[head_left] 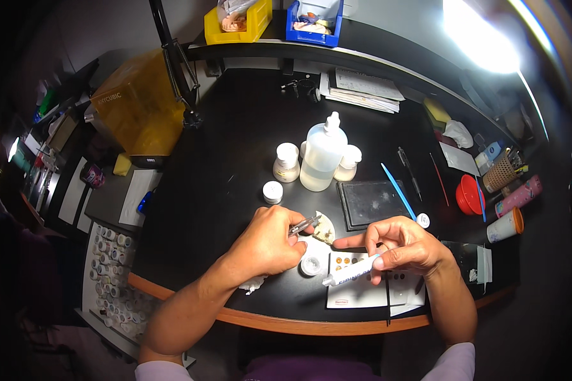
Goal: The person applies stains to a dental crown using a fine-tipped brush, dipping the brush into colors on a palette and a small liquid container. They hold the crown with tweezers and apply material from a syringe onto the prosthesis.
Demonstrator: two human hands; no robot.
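Black desk (194,219) (orange front edge (267,324)) spreads broadly beside the left hand (265,242).

Looks down from the person's head, through the left of 2 side-by-side fisheye lenses, with the left hand (270,241) and right hand (405,249) near, facing across the table (241,130) to the far shelf (388,41); bends straight edges toward the rim.
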